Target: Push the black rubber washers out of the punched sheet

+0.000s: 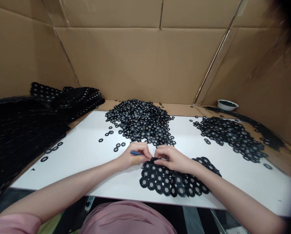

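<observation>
My left hand (137, 154) is closed around a slim tool with a blue handle (136, 153). Its tip is hidden by the fingers, so I cannot tell its kind. My right hand (172, 159) pinches the upper left edge of a black piece made of joined rings (160, 178) with pale grey centres. The fingertips of both hands almost meet at that edge. The joined piece lies on the white board in front of me, partly under my right hand and forearm.
A large heap of loose black rings (140, 120) lies beyond my hands, and a second heap (230, 135) at the right. Black material (20, 120) is piled at the left. A white bowl (228, 104) stands at the back right. Cardboard walls (135, 61) enclose the white board (87, 146).
</observation>
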Available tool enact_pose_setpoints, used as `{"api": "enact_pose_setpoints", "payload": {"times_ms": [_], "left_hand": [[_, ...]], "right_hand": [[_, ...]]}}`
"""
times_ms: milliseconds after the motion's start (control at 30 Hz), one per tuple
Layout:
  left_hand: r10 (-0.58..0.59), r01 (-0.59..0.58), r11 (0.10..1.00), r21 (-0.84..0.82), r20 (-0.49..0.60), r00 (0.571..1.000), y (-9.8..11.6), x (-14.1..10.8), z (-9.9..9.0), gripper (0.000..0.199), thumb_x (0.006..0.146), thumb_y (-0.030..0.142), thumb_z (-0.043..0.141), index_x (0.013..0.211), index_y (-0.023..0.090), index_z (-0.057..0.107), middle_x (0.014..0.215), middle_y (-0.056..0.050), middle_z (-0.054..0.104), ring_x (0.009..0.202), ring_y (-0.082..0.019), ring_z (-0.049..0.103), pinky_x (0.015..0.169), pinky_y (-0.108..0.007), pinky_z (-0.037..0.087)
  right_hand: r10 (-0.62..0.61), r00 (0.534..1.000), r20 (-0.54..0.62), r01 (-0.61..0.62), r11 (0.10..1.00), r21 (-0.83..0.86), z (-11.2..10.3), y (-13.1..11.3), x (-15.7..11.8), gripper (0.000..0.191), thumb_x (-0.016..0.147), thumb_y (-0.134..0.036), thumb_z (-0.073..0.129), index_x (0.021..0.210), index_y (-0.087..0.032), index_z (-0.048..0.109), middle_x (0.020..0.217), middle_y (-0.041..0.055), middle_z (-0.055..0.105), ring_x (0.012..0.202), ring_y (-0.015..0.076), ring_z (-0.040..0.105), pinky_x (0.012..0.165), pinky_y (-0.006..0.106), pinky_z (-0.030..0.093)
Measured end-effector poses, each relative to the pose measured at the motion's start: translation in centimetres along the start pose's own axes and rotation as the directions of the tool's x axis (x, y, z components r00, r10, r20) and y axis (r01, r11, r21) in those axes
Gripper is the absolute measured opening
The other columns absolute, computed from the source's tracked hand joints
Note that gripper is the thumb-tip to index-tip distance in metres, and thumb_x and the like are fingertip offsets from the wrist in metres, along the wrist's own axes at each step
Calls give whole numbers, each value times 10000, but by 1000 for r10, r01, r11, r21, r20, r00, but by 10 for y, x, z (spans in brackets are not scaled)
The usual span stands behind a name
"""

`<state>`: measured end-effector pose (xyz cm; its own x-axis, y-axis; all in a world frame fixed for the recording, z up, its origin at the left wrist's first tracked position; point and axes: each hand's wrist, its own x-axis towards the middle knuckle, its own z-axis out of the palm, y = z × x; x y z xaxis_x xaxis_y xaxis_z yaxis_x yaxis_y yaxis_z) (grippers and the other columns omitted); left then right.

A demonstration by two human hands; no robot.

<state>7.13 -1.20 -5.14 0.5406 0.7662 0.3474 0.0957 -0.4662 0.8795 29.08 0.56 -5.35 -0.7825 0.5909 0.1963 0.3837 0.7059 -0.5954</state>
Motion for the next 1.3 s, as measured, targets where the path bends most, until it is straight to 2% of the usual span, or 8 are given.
{"api": "enact_pose_setpoints", "payload": {"times_ms": [167,567,933,1300], "left_hand": [[-6,6,999,-40,18,1000,1,1,0,218,773,307,668,661,120,655,733,-61,646,722,-165,604,668,-253,440],[-38,41,997,-61,40,998,-5,2,-1,198,747,264,680,617,119,643,695,-43,636,717,-162,613,676,-244,443],[-143,146,981,-129,35,989,-11,3,-2,167,680,229,710,586,114,633,657,-28,598,690,-159,606,620,-228,435],[-96,102,994,-47,108,990,-4,4,4,232,736,314,688,611,125,637,672,-37,621,702,-155,587,661,-239,429]], "right_hand": [[-2,1000,11,2,1000,13,0,0,0,183,867,-230,581,718,-166,495,692,-19,491,622,112,432,581,222,316],[-25,1000,9,24,999,43,0,-2,0,185,860,-208,569,710,-164,471,679,-24,459,601,103,402,557,217,299],[-46,999,18,45,997,65,1,0,0,172,859,-206,570,721,-163,476,689,-18,463,607,103,400,562,214,311],[-62,998,10,62,998,22,1,-2,-1,163,866,-210,554,724,-165,487,710,-10,474,642,115,426,590,220,324]]}}
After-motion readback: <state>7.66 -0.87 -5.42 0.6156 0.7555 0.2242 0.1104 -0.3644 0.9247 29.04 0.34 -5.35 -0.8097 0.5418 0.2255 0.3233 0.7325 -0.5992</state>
